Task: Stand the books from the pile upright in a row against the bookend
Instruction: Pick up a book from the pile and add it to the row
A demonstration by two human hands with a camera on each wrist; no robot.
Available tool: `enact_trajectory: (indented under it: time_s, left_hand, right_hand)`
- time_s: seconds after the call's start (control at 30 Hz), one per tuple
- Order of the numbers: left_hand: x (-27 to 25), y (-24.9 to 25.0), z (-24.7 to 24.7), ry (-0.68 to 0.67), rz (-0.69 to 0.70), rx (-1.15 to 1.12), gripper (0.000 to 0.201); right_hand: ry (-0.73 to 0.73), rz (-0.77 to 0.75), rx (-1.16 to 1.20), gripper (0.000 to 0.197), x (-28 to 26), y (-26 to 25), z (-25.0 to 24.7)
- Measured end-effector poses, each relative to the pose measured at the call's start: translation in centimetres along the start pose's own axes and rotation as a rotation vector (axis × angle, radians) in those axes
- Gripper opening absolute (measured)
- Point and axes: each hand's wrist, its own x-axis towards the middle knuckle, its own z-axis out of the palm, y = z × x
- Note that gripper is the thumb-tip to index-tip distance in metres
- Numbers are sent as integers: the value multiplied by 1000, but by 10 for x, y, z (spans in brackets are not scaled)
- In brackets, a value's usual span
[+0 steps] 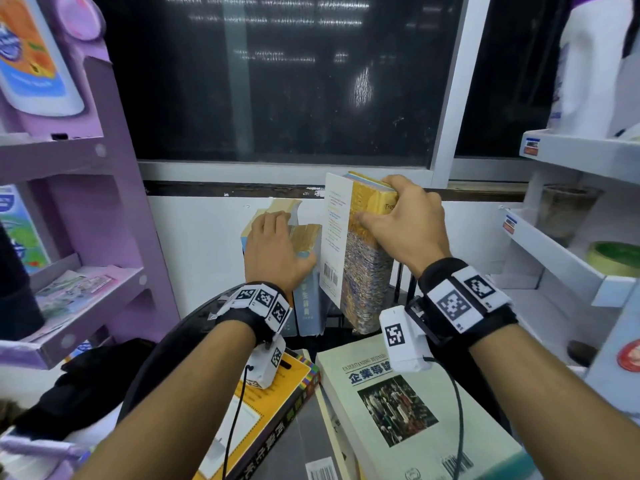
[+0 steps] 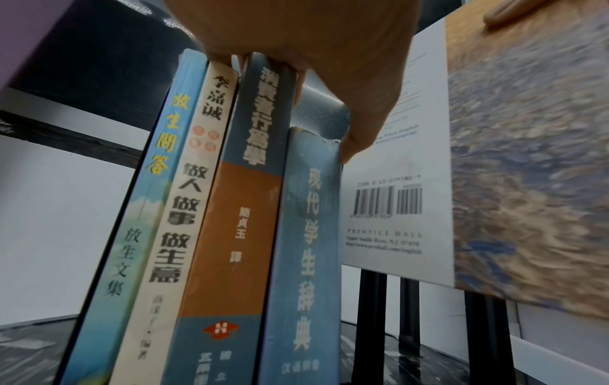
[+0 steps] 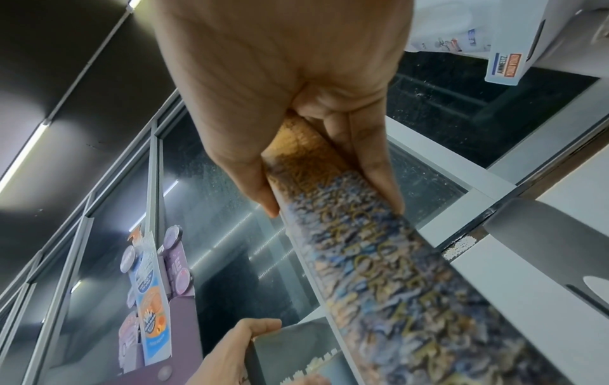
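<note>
A dark window with a white frame fills the wall behind a black tabletop, flanked by a purple shelf unit on the left and white shelves on the right. Against the wall beneath the sill stands a row of four books, spines facing out and leaning slightly. The person's left hand lies flat across the tops of these books, fingers straight and together, the thumb down against the side of the rightmost blue volume.

The right hand grips a thick paperback by its top end, thumb on one cover and fingers curled over the other, as the right wrist view shows. The paperback has a yellow and blue painted cover and a white back panel with a barcode. It is held upright just right of the row, its lower edge clear of the tabletop in the left wrist view, in front of the black bars of a bookend.

Nearer the camera the remaining pile lies flat: a pale green textbook with a crowd photograph on its cover, and beside it, to the left, a yellow book with a dark spine. A white bottle stands on the top right shelf and a roll of green tape lies on a lower one.
</note>
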Motion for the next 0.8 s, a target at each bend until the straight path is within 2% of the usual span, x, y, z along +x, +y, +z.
enact_trajectory:
  time_s: [0.17,0.27,0.4,0.53,0.8]
  left_hand:
    - [-1,0,2,25,-5,-3,70]
    - [0,1,5,33,-1,-4,71]
    - [-1,-1,7,54,-7,-29,70]
    - [-1,-1,8,52,-8,-36,69]
    - [-2,0,8,72,-9,-56,67]
  right_hand:
    - [37,20,-65,44,6,-6,24]
    - [26,47,-82,40,9,-5,34]
    - [13,100,-115,46,10,-1,45]
    - [19,109,-43,44,11,5,62]
    - [-40,109,-59,55,10,15,83]
